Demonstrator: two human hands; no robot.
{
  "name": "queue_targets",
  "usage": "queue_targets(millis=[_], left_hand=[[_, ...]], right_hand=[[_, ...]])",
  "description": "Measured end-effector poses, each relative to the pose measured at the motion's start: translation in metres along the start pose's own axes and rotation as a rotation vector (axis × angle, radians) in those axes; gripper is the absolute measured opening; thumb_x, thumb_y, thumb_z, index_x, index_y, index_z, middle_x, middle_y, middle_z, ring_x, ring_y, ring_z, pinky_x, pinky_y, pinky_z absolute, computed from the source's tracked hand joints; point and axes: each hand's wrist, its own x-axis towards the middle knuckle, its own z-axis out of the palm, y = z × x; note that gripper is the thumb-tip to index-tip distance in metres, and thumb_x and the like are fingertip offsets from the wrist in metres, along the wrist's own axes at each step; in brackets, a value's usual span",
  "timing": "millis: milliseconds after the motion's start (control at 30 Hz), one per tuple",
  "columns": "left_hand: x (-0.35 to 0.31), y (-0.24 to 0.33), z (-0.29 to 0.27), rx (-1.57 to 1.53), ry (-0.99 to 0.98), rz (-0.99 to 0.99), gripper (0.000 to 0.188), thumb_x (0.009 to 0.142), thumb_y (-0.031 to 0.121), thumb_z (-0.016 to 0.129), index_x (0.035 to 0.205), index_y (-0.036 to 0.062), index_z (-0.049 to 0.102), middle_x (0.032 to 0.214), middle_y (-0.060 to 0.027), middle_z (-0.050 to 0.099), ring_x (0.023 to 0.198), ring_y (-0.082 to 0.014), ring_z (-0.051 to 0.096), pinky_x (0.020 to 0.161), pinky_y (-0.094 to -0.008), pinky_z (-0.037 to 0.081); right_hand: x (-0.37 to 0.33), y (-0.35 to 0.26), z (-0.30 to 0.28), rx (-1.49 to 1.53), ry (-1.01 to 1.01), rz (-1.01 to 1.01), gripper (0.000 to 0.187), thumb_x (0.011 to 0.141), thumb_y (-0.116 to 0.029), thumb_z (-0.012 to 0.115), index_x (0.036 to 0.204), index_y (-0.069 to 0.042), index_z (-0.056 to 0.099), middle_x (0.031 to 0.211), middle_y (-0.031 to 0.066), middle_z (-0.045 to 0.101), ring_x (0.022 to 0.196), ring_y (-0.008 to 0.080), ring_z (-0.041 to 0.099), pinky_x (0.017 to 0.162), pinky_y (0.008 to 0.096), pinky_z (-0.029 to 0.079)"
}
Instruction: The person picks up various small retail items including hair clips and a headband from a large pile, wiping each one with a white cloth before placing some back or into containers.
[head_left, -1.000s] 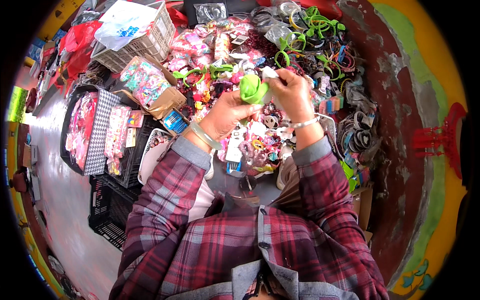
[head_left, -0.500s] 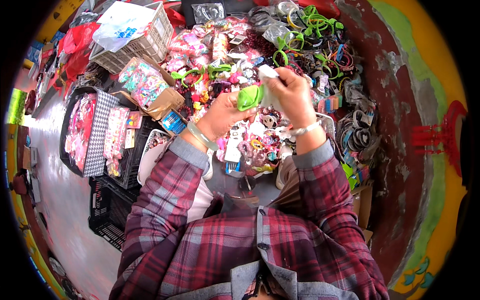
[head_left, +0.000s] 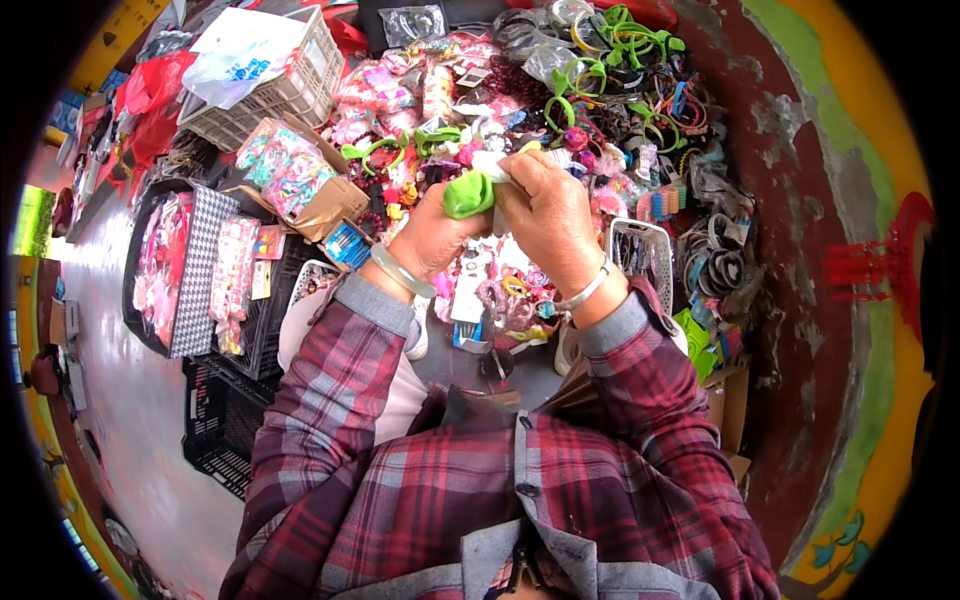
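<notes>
Left hand (head_left: 436, 234): curled nearly closed around the lower part of a bright green, rounded, soft-looking piece (head_left: 466, 195), with the palm turned out of sight.
Right hand (head_left: 550, 213): bent into a narrow pinch at a thin, white, soft-looking strip (head_left: 487, 164); cannot tell how firmly, with fingertips partly hidden.
Green piece: raised between both hands, resting against the left thumb side, just left of the white strip.
Wrists: ringed on the left by a pale, milky, smooth bangle (head_left: 402, 272), on the right by a shiny silver-coloured bracelet (head_left: 584, 288).
Under the hands: spread thickly with a heap of small white, pink and multicoloured accessories (head_left: 505, 290).
Far right: tangled with bright green looped headbands (head_left: 640, 42).
Right: just beside the right wrist, a white plastic basket with rounded corners (head_left: 668, 250).
Left: crowded with an open brown cardboard box (head_left: 335, 205) of bagged pastel items and a black-and-white houndstooth-patterned bin (head_left: 203, 275).
Far left: topped with a white plastic bag (head_left: 240, 55), a slatted grey plastic crate (head_left: 312, 85).
Near left: on the floor, a black slatted plastic crate (head_left: 215, 452).
</notes>
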Motion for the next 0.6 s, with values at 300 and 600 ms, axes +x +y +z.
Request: queue_targets(millis=[300, 600], left_hand=[[0.005, 0.009, -0.008, -0.388, 0.053, -0.159, 0.02, 0.089, 0.015, 0.05, 0.105, 0.002, 0.05, 0.082, -0.0108, 0.059, 0.073, -0.0193, 0.058, 0.072, -0.031, 0.047], [0.005, 0.011, -0.012, -0.6, 0.031, -0.154, 0.049, 0.077, -0.009, 0.047, 0.125, -0.0044, 0.034, 0.117, -0.0177, 0.049, 0.109, -0.029, 0.05, 0.099, -0.0399, 0.037]], right_hand=[[0.016, 0.062, -0.012, 0.347, 0.102, 0.425, 0.019, 0.083, -0.01, 0.059, 0.099, -0.001, 0.059, 0.078, -0.0017, 0.058, 0.067, 0.0053, 0.05, 0.06, 0.0206, 0.041], [0.011, 0.033, 0.009, 0.374, 0.143, 0.17, 0.023, 0.074, 0.002, 0.061, 0.096, -0.002, 0.06, 0.082, 0.0028, 0.059, 0.07, 0.0119, 0.057, 0.064, 0.0244, 0.047]])
